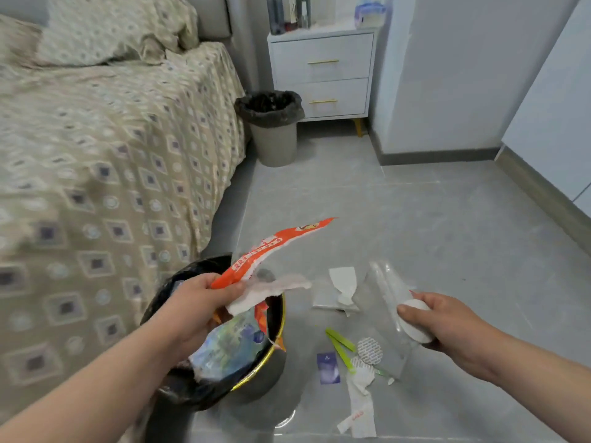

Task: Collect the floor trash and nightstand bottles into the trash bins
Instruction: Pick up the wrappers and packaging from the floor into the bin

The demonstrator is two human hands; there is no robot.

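My left hand [195, 302] grips an orange-and-white wrapper [275, 244] and a white tissue [271, 290] above the near black trash bin [279, 318], which holds colourful packaging. My right hand [447, 321] holds a clear plastic bag [383, 302] together with a white round lid [415, 324] over the floor. Loose trash lies on the tiles between the hands: white paper scraps [343, 279], green strips [340, 345], a round foil seal [369, 350], a small purple card [328, 368] and a torn white wrapper [359, 407]. Dark bottles [287, 12] stand on the white nightstand [321, 71].
A bed with a patterned cover [105, 155] fills the left side, right beside the near bin. A second grey bin with a black liner [271, 126] stands by the nightstand. A tissue pack [369, 11] sits on the nightstand. White walls and a cabinet [556, 107] bound the right.
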